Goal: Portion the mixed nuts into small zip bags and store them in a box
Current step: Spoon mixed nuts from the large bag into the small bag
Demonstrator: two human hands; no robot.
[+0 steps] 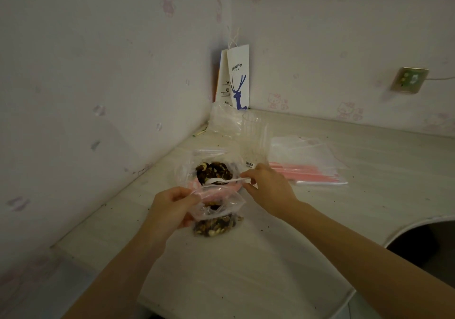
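Note:
A large clear bag of mixed nuts [214,169] lies open on the pale table, near the wall corner. My right hand [268,188] holds a white plastic spoon [225,180] by its handle, with the bowl end over the nuts. Just in front, my left hand [172,208] pinches the pink-zipped mouth of a small zip bag [216,220]. That small bag is partly filled with nuts and its bottom rests on the table.
A stack of empty pink-zipped bags [307,163] lies to the right. A clear plastic box [253,136] stands behind the nuts, with crumpled clear plastic [225,121] and a white paper coffee bag [237,77] in the corner. The table edge curves inward at right [394,235].

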